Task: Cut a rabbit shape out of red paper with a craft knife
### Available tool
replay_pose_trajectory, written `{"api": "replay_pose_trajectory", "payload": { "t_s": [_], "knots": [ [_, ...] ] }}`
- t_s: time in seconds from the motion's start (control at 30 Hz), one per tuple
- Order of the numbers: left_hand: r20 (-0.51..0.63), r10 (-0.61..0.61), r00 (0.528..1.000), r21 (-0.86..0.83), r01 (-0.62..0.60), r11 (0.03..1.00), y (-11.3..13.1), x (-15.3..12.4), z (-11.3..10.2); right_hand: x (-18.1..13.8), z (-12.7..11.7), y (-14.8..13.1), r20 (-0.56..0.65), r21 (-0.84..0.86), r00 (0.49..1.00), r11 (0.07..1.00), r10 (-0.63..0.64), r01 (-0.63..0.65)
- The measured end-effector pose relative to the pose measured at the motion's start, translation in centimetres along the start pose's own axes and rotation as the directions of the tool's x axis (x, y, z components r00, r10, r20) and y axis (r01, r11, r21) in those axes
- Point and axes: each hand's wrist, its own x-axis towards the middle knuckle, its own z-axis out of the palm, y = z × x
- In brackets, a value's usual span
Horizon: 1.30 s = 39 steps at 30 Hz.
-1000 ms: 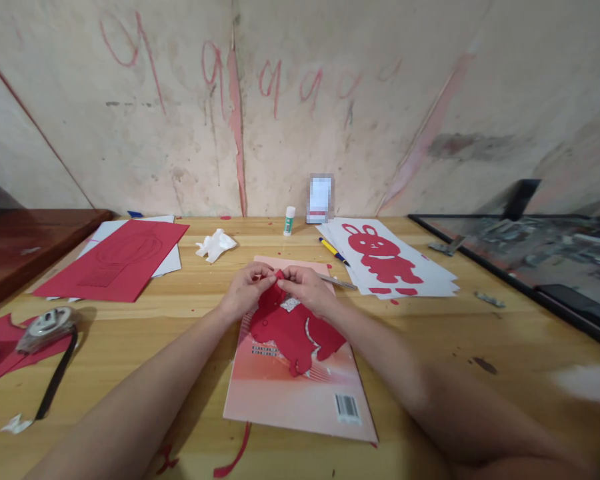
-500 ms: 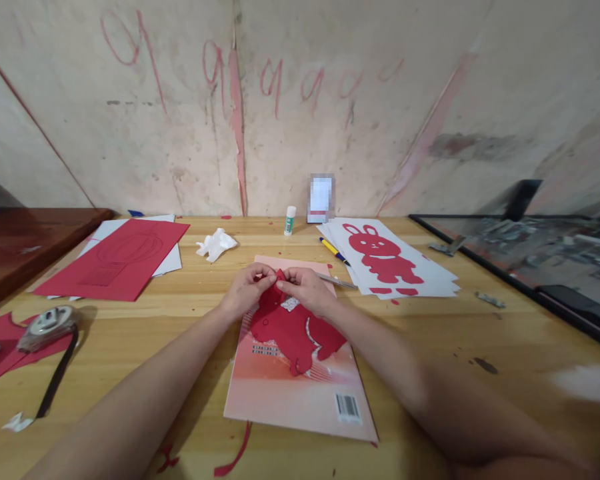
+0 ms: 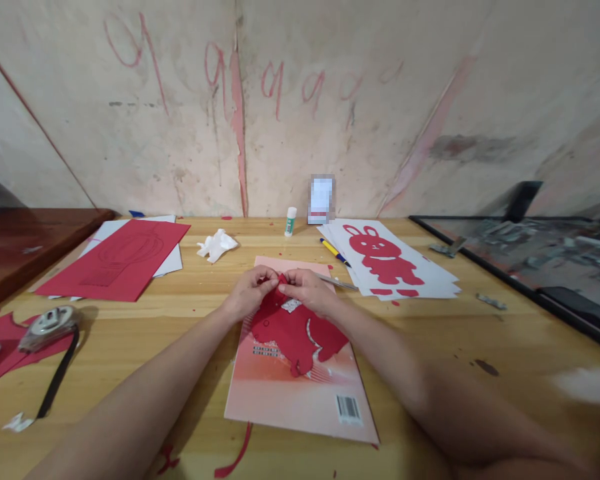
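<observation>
A red paper cutout (image 3: 290, 333), shaped like an animal with cut-out slits, lies over a pink-and-orange booklet (image 3: 300, 403) with a barcode at its lower right. My left hand (image 3: 255, 290) pinches the cutout's top edge between thumb and fingers. Close beside it, my right hand (image 3: 305, 290) pinches the same raised tip, the two thumbs almost meeting. Part of the cutout is hidden under my right hand and forearm. Scissors (image 3: 337, 282) rest partly behind my right hand, with only a metal part showing.
White sheets bearing a red rabbit cutout (image 3: 380, 252) lie right, beside a yellow pen (image 3: 333, 251). A glue stick (image 3: 291, 222), crumpled tissue (image 3: 217, 245) and lit screen (image 3: 321, 200) stand behind. Leftward are red paper (image 3: 120, 260) and a tape measure (image 3: 50, 327).
Both hands stay pinched on the cutout's top tip, with only slight finger movement. The whole view has shifted very slightly.
</observation>
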Motion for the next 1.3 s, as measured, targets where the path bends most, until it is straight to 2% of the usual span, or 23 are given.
{"api": "replay_pose_trajectory", "payload": {
  "t_s": [0.4,1.3],
  "knots": [
    [0.017,-0.022,1.000,0.005,0.022,1.000,0.65,-0.17,0.00,-0.02,-0.18,-0.15,-0.003,0.014,0.999,0.999,0.049,-0.049],
    [0.060,-0.026,0.998,0.029,0.025,0.999,0.85,-0.17,-0.01,0.19,-0.26,0.45,0.051,0.017,0.999,1.000,0.018,-0.019]
  ]
}}
